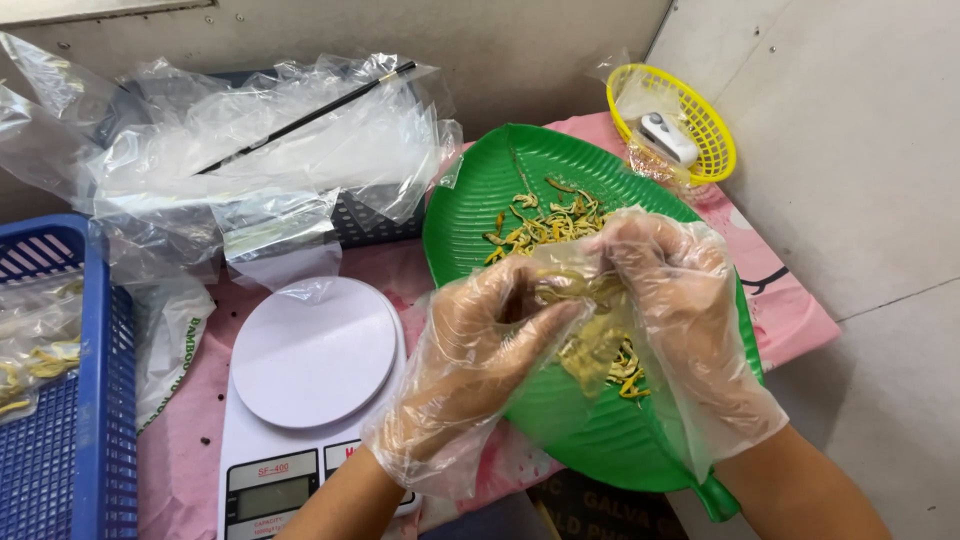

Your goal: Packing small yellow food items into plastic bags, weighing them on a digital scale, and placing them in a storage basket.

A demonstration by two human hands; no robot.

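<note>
Your left hand (480, 345) and right hand (665, 290) are both sheathed in loose, crinkled clear plastic gloves that bag out at the wrists. They meet over the middle of a glossy green leaf-shaped tray (480, 200), its surface ribbed with raised veins and its stem handle pointing near and right. Your left fingers are curled in, pinching a small clump of dried shreds (570, 290), and your right hand is closed around the same clump from the far side, together with a film of thin clear plastic. The shreds are thin, curly strips, yellow-green with a few orange bits; more of them lie scattered on the tray beyond your hands (545, 222) and in a small heap beneath your right palm (610, 365).

Left of the tray, on the pink-covered bench (790, 310), sits a white kitchen scale (312, 350) with a smooth round platter and a grey display at its near edge. Beyond it, a heap of crumpled transparent bags (270, 150) lies over a dark crate, with a slim black stick (300, 118) resting across them. At the far left stands a blue plastic mesh basket (90, 420) holding filled bags. At the far right corner, a round yellow mesh basket (690, 120) holds a small white device (668, 138).
</note>
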